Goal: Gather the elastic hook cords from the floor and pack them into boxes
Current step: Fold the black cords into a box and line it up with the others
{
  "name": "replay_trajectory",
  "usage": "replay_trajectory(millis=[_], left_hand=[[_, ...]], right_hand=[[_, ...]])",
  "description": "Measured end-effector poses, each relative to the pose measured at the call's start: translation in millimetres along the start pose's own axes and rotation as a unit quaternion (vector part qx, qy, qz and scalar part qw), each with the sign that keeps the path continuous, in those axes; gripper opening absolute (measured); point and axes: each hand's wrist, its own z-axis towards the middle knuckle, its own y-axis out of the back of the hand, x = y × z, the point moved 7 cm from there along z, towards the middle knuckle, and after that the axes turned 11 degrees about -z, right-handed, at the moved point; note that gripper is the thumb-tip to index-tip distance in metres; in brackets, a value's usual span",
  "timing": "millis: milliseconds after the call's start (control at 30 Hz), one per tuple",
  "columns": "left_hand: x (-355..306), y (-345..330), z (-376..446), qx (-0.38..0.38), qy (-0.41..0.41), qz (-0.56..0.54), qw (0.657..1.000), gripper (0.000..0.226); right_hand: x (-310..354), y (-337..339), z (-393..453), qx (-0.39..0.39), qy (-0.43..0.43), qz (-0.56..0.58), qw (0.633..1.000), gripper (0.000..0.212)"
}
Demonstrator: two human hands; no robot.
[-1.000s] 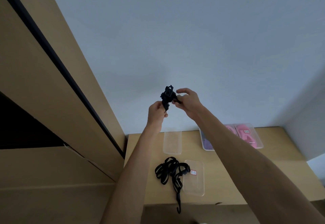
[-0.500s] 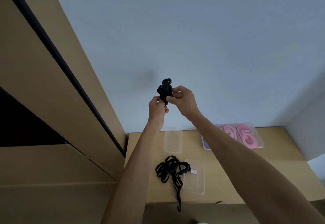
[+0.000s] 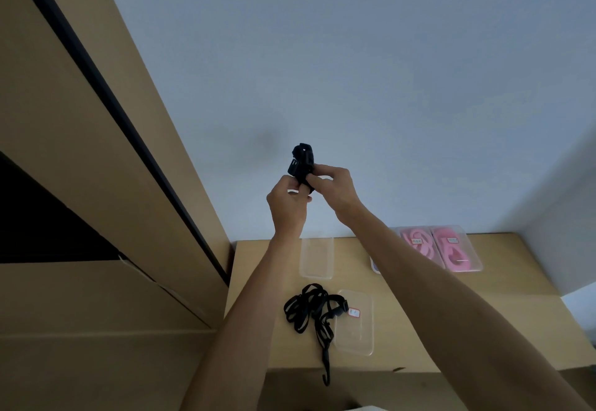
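At the far left stands a tall tan cabinet panel [image 3: 80, 126] with a dark strip running slantwise down it, and a dark opening shows below and to its left. Beyond it a pale blue-grey wall [image 3: 354, 55] fills the upper part of the view.

Both arms reach forward and up in front of that wall. The left hand [image 3: 287, 204] has its fingers curled, and its grip is closed round the lower part of a bundled black cord [image 3: 301, 164], which it holds raised well above the bench. The bundle is wound tight and stands up out of the fist. The right hand [image 3: 335, 186] meets it from the other side, its thumb and fingertips pinching the same bundle, so both grips close on one cord and the two hands touch.

Below the hands lies a light wooden bench [image 3: 483, 323] against the wall. On it, just right of the left forearm, an empty clear box [image 3: 316, 257] lies near the wall. Nearer the front edge a loose black cord [image 3: 309, 310] lies in tangled loops, its hook end [image 3: 326, 376] hanging over the bench's front edge. This cord touches the left side of a clear lid [image 3: 354, 330] bearing a small red-and-white label [image 3: 354, 312]. Farther right, partly hidden behind the right forearm, two clear boxes of pink cords [image 3: 448, 249] sit side by side near the wall, each with a small label on top.
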Motion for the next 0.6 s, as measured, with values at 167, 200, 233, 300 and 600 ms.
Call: replay_trajectory(millis=[167,200,233,300,600], left_hand=[[-7.8,0.8,4.8,-0.013,-0.004,0.051,0.999,0.016],[-7.7,-0.5,4.8,-0.01,0.004,0.056,0.998,0.016],[-8.4,-1.8,4.5,-0.005,0.005,0.065,0.998,0.016],[-8.6,-2.3,5.3,0.012,0.007,0.074,0.997,0.018],[2.1,23.3,9.4,-0.006,0.027,0.05,0.998,0.046]], right_hand=[[-0.5,-1.4,-3.4,-0.035,0.003,0.005,0.999,0.019],[-1.4,-4.3,-5.2,-0.028,0.001,0.01,1.0,0.016],[-2.6,-7.0,-6.9,-0.021,-0.002,0.019,1.0,0.014],[-4.8,-9.0,-7.9,-0.02,-0.004,0.029,0.999,0.02],[-25.0,1.8,-6.0,-0.061,-0.041,-0.052,0.996,0.032]])
